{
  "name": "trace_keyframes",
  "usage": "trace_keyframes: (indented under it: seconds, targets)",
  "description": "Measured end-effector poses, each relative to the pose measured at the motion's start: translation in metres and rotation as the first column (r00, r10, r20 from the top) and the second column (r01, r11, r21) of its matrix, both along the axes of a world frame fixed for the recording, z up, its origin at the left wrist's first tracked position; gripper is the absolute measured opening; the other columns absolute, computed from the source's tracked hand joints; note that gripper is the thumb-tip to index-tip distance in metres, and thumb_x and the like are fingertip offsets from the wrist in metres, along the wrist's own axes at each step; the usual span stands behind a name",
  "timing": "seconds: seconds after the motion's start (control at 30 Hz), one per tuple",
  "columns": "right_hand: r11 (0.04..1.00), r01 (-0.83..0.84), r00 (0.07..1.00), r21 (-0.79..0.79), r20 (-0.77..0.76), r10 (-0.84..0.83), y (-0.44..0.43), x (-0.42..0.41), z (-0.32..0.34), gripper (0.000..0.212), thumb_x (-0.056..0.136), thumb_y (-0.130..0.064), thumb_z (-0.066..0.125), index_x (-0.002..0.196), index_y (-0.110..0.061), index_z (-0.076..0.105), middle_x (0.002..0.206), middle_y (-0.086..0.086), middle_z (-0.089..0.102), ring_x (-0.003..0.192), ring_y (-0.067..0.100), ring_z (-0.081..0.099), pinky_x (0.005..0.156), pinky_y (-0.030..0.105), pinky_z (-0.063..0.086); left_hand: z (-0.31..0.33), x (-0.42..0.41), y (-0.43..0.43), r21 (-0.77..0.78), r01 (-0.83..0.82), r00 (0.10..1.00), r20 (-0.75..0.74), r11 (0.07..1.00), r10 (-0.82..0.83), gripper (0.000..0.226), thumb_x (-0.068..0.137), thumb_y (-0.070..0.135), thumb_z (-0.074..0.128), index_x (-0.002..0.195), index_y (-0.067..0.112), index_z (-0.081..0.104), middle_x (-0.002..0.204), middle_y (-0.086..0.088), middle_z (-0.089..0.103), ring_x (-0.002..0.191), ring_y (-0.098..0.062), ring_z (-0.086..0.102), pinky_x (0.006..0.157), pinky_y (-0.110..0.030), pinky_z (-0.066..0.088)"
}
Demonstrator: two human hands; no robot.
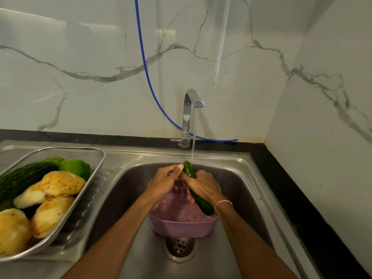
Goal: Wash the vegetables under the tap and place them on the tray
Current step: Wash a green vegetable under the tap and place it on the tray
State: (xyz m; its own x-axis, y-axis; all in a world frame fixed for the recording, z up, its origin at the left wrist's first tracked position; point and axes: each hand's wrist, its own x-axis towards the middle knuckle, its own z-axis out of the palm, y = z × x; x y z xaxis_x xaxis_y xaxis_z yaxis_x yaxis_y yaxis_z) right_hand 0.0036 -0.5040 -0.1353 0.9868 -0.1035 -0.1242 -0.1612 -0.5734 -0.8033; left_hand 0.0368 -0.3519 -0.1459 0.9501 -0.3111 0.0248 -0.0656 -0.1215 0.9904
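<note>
The middle of the cucumber [202,201] was hidden under the right hand [205,187], so only its two ends could be seen. What lay inside the pink colander [181,226] was hard to make out, because the hands and blurred water covered it. The metal mesh tray [98,158] was cut off at the left edge of the view, and some of its vegetables were cut off with it.

The cucumber was held slanting over the colander, inside the sink [237,188]. Its upper tip pointed toward the tap [189,115] and its lower end was near the wrist with a bracelet [223,203]. The right hand was curled round the middle of it. The left hand [167,178] had its fingers bent against the upper part, with the thumb at the tip. The water stream [194,137] fell just beside the upper tip, on its right side.

The tray stood on the draining board left of the sink, well apart from the hands. In it lay potatoes [62,183], a green capsicum [75,168] and a bitter gourd [24,179], touching each other.
</note>
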Motion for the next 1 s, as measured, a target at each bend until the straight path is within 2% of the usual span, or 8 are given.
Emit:
trace_keyframes:
  seconds: [0.1,0.2,0.3,0.5,0.63,0.73,0.87,1.0]
  targets:
    - [0.967,-0.143,0.988,0.209,0.093,0.126,-0.002,0.007,-0.005,0.021,0.104,-0.028,0.063,0.123,-0.022,0.056,0.090,0.012,0.076,0.073,0.026,0.076,0.069,0.032,0.064,0.001,-0.001,-0.002,-0.074,0.056,0.996,-0.064,0.996,-0.061,0.044,0.103,0.051,0.050,0.122,0.018,0.072,0.103,-0.023,0.074,0.088,-0.035,0.073,0.088,-0.048,0.061]
    - [0.949,-0.124,0.965,0.291,0.257,0.048,0.003,0.013,-0.012,0.025,0.102,-0.013,0.063,0.120,-0.025,0.051,0.102,0.005,0.069,0.083,0.015,0.068,0.072,0.025,0.059,0.001,-0.001,-0.004,-0.086,0.074,0.995,-0.064,0.993,-0.080,0.041,0.102,0.048,0.052,0.139,0.033,0.061,0.137,-0.003,0.063,0.119,-0.019,0.066,0.103,-0.043,0.056]
    - [0.954,0.064,0.920,0.291,0.353,-0.170,0.008,0.020,-0.012,0.003,0.101,-0.017,0.065,0.100,-0.019,0.063,0.090,-0.002,0.069,0.082,0.010,0.066,0.067,0.016,0.051,0.007,-0.011,-0.011,-0.090,0.208,0.978,-0.019,0.974,-0.210,0.050,0.105,0.038,0.051,0.149,0.057,0.037,0.156,0.012,0.039,0.139,-0.017,0.048,0.112,-0.046,0.048]
    - [0.920,0.328,0.936,0.216,0.060,-0.348,0.008,0.028,-0.007,0.065,0.096,-0.074,0.048,0.086,-0.016,0.075,0.072,-0.003,0.072,0.072,0.014,0.071,0.054,0.018,0.046,0.011,-0.021,-0.023,-0.098,0.262,0.958,-0.092,0.960,-0.271,0.095,0.101,0.043,0.057,0.156,0.049,-0.021,0.159,0.004,0.038,0.122,-0.018,0.065,0.096,-0.037,0.059]
    - [0.727,0.294,0.953,0.620,-0.132,-0.272,0.009,0.032,-0.012,0.070,0.098,-0.074,0.041,0.101,-0.011,0.072,0.097,0.007,0.077,0.098,0.028,0.074,0.095,0.046,0.059,0.006,-0.018,-0.018,-0.081,0.286,0.945,-0.140,0.955,-0.295,0.088,0.100,0.039,0.059,0.163,0.033,-0.003,0.159,-0.002,0.042,0.108,-0.007,0.065,0.086,-0.023,0.059]
    - [0.630,0.312,0.948,0.711,-0.188,-0.258,0.002,0.027,-0.003,0.054,0.108,-0.055,0.040,0.102,-0.010,0.070,0.083,0.010,0.075,0.082,0.024,0.073,0.086,0.042,0.062,0.000,-0.015,-0.012,-0.013,0.337,0.936,-0.100,0.941,-0.336,0.069,0.098,0.031,0.067,0.156,0.029,0.029,0.144,0.006,0.057,0.125,-0.008,0.061,0.100,-0.022,0.052]
    - [0.402,0.173,0.978,0.899,-0.110,-0.175,-0.005,0.024,0.001,0.031,0.112,-0.029,0.045,0.125,-0.009,0.065,0.101,0.017,0.062,0.091,0.024,0.064,0.090,0.043,0.058,-0.009,-0.009,-0.010,0.126,0.281,0.958,-0.102,0.952,-0.269,0.059,0.101,0.016,0.064,0.151,0.021,0.034,0.137,0.001,0.061,0.123,-0.013,0.061,0.105,-0.031,0.051]
    - [0.480,0.070,0.978,0.875,0.035,-0.208,-0.009,0.024,-0.001,0.030,0.112,-0.010,0.042,0.119,-0.011,0.071,0.106,0.018,0.066,0.098,0.026,0.069,0.099,0.048,0.059,-0.010,-0.008,-0.014,0.352,0.214,0.972,0.019,0.911,-0.236,0.051,0.105,0.017,0.054,0.148,0.024,0.028,0.122,-0.005,0.061,0.100,-0.012,0.060,0.081,-0.022,0.050]
